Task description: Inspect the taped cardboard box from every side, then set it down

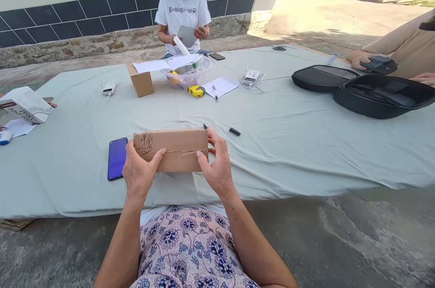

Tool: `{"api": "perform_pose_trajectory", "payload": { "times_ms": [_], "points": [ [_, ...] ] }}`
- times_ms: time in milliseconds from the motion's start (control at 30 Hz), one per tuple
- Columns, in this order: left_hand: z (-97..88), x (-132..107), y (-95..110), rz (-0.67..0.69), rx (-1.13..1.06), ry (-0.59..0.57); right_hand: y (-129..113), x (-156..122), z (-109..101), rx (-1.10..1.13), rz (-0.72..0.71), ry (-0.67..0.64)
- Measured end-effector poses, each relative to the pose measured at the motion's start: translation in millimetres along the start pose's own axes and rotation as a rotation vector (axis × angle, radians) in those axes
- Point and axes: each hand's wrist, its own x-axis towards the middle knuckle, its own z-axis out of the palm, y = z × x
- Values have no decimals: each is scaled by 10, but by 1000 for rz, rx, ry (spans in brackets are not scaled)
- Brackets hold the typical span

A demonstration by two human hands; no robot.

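Observation:
Between both hands, at the near edge of the table, is a brown cardboard box (176, 140) with a seam along its facing side and black scribbles at its left end. My left hand (141, 168) grips the left end, thumb on the seam. At the right end, my right hand (219, 163) holds the box with its thumb pressed near the seam. A smartphone (117, 158) with a blue screen lies by my left hand. Behind the box the dark tip of a pen (205, 126) pokes out, the remainder hidden. Its black cap (234, 131) seems to lie to the right.
Across the cloth-covered table (288, 152) a person (183, 11) holds papers behind a plastic basket (186, 80). Nearby are a small carton (141, 80), yellow tape measure (196, 91) and paper (226, 87). An open black case (377, 97) lies right, beside another person's arm (390, 47).

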Motion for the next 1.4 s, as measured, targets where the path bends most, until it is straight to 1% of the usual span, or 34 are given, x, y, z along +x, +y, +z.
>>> {"api": "perform_pose_trajectory", "payload": {
  "times_ms": [167, 300, 400, 633, 933, 1067, 1200, 1300, 1400],
  "points": [
    [3, 13, -15, 10, -45, -1, 24, 22, -31, 170, 85, -8],
    [11, 7, -12, 17, -69, 5, -25, 56, -52, 163, 107, -34],
    [21, 3, -18, 17, -76, 7, -56, 52, -41, 147, 108, -15],
    [54, -19, -42, 10, -95, 11, -56, -1, 35, 29, 85, 23],
    [75, -26, -42, 12, -124, -1, -71, 2, -16, -3, 81, -32],
    [80, -34, -50, 22, -144, 7, -44, -9, 36, -46, 80, 5],
    [87, -44, -70, 38, -141, 9, -31, -25, 100, -103, 31, 33],
    [103, -49, -81, 63, -154, 27, -67, -35, 144, -202, -30, 54],
    [121, -53, -78, 79, -151, 43, -124, -48, 193, -299, -44, 55]
  ]
}}
